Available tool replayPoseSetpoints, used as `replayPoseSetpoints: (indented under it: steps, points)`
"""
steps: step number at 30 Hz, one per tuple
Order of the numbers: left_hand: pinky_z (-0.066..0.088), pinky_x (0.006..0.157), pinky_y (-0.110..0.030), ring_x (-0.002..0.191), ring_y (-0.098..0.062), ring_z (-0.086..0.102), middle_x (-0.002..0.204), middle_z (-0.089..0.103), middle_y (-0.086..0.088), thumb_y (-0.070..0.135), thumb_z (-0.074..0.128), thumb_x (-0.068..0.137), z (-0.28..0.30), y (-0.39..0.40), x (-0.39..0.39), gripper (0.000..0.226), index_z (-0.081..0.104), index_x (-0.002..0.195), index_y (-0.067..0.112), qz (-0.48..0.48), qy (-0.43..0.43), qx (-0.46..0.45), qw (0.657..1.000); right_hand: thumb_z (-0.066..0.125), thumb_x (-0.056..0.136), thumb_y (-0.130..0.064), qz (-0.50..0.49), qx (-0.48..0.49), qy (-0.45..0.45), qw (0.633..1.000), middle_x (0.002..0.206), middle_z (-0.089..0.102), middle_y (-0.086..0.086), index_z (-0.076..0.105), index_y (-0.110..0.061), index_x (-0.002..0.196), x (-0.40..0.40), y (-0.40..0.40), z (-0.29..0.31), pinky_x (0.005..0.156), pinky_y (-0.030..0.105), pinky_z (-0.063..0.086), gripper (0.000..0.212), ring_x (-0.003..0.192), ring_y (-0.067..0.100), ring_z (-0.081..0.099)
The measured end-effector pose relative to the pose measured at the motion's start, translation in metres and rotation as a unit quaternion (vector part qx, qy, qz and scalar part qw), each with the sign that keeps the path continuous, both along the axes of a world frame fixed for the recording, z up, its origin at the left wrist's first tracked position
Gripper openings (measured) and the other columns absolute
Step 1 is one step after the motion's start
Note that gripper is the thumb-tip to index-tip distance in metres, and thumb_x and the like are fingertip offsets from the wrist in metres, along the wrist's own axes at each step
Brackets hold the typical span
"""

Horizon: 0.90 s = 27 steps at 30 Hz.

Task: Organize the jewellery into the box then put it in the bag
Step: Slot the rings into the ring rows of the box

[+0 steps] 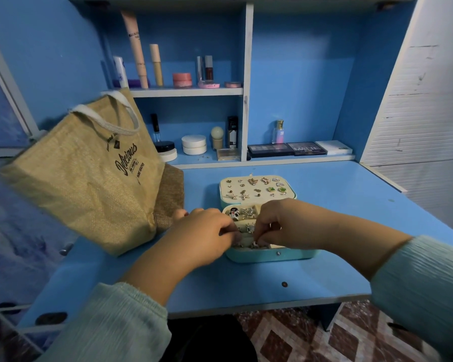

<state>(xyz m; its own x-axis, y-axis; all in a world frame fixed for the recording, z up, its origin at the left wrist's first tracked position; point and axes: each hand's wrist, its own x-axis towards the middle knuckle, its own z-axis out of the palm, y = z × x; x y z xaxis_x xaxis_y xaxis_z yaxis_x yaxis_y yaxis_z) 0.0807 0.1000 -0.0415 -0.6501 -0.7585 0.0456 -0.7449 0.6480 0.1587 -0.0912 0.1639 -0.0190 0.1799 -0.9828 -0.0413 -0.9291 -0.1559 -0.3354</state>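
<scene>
A: A blue-painted desk (pixel 324 205) with cosmetics on the shelves behind is carrying everything. Where is the work sitting?

B: The open mint-green jewellery box (pixel 267 256) is lying at the centre of the desk, its cream padded lid (pixel 256 188) folded back toward twelve o'clock and already studded with small earrings. The tan woven jute bag with white handles (pixel 89 176) is leaning at about ten o'clock from the box, just beside it.

A: And the hands?

B: Both are working over the lower tray. The left hand (pixel 202 236) is coming in from eight o'clock, the right hand (pixel 285 223) from four o'clock. Both sets of fingers are curled in, and they seem to be pinching a small silver piece of jewellery (pixel 254 244) between them at the near edge of the tray, though the piece is too small to identify.

A: How should this be going?

B: I'd judge slowly. They should be seating the piece fully into its slot, keeping neighbouring pieces undisturbed, before the lid closes.
</scene>
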Motion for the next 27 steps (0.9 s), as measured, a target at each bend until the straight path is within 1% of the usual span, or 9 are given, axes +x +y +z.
replayPoseSetpoints:
  steps: [3,6,9,12,15,17,19,22,27]
  points:
    - [0.028,0.094,-0.034,0.101,-0.010,0.049,0.102,0.054,0.015,0.052,0.042,0.093,-0.002,-0.003,-0.002,0.019,0.056,0.089,0.040,0.015,0.042,0.031,0.999,0.066,0.085,-0.023,-0.017,-0.017,-0.014,1.000,0.077,0.050,-0.015,0.071,-0.018,0.090,-0.006,0.000,-0.002,0.075,0.022,0.043,0.009,0.072,0.001,0.047]
    - [0.041,0.074,-0.027,0.086,-0.007,0.053,0.096,0.058,0.014,0.045,0.048,0.093,-0.005,-0.012,-0.007,0.015,0.053,0.081,0.038,0.047,0.148,0.114,0.981,0.065,0.086,-0.028,-0.073,-0.036,-0.040,0.996,0.082,0.057,-0.012,0.070,-0.016,0.087,-0.017,-0.007,-0.002,0.073,0.023,0.045,0.013,0.076,0.007,0.053]
    - [0.044,0.078,-0.027,0.092,-0.008,0.054,0.102,0.059,0.010,0.038,0.051,0.093,-0.008,-0.029,-0.014,0.007,0.055,0.096,0.034,0.098,0.220,0.158,0.958,0.060,0.089,-0.031,-0.160,-0.043,-0.041,0.985,0.093,0.063,-0.006,0.069,-0.018,0.091,-0.033,-0.016,0.001,0.066,0.020,0.043,0.015,0.083,0.012,0.056]
    - [0.042,0.088,-0.027,0.102,-0.011,0.052,0.123,0.057,0.003,0.034,0.050,0.094,-0.008,-0.047,-0.024,0.032,0.052,0.124,0.024,0.140,0.260,0.197,0.935,0.054,0.092,-0.029,-0.223,-0.041,-0.054,0.973,0.105,0.062,-0.004,0.065,-0.022,0.098,-0.049,-0.024,0.000,0.073,0.023,0.042,0.014,0.087,0.012,0.053]
    - [0.038,0.098,-0.030,0.121,-0.018,0.048,0.142,0.044,-0.002,0.034,0.045,0.097,-0.006,-0.059,-0.034,0.049,0.037,0.142,0.016,0.178,0.247,0.217,0.927,0.049,0.094,-0.030,-0.266,-0.014,-0.038,0.963,0.123,0.055,0.001,0.056,-0.019,0.123,-0.061,-0.035,-0.004,0.085,0.027,0.041,0.032,0.104,0.018,0.051]
    - [0.039,0.091,-0.030,0.116,-0.021,0.049,0.141,0.045,-0.004,0.033,0.042,0.098,-0.005,-0.064,-0.040,0.047,0.039,0.141,0.013,0.193,0.219,0.217,0.931,0.046,0.095,-0.030,-0.295,0.006,-0.036,0.955,0.130,0.052,0.005,0.047,-0.016,0.133,-0.067,-0.043,-0.008,0.088,0.030,0.041,0.040,0.112,0.021,0.050]
    - [0.040,0.079,-0.028,0.100,-0.021,0.053,0.126,0.056,-0.007,0.030,0.040,0.099,-0.005,-0.068,-0.046,0.037,0.052,0.128,0.010,0.196,0.205,0.218,0.934,0.043,0.097,-0.029,-0.319,0.023,-0.050,0.946,0.128,0.053,0.008,0.048,-0.009,0.131,-0.071,-0.051,-0.012,0.083,0.030,0.042,0.040,0.109,0.023,0.052]
    - [0.043,0.077,-0.031,0.097,-0.024,0.057,0.111,0.062,-0.010,0.028,0.039,0.098,-0.009,-0.075,-0.054,0.032,0.061,0.112,0.009,0.198,0.198,0.230,0.932,0.037,0.099,-0.023,-0.324,0.051,-0.055,0.943,0.118,0.058,0.016,0.056,0.000,0.118,-0.072,-0.061,-0.017,0.069,0.029,0.039,0.036,0.092,0.024,0.053]
    - [0.040,0.063,-0.027,0.091,-0.021,0.059,0.103,0.066,-0.007,0.028,0.040,0.099,-0.012,-0.080,-0.060,0.032,0.062,0.109,0.009,0.213,0.198,0.228,0.930,0.041,0.096,-0.018,-0.343,0.044,-0.094,0.934,0.118,0.060,0.019,0.058,0.002,0.118,-0.078,-0.072,-0.024,0.080,0.037,0.049,0.034,0.091,0.025,0.056]
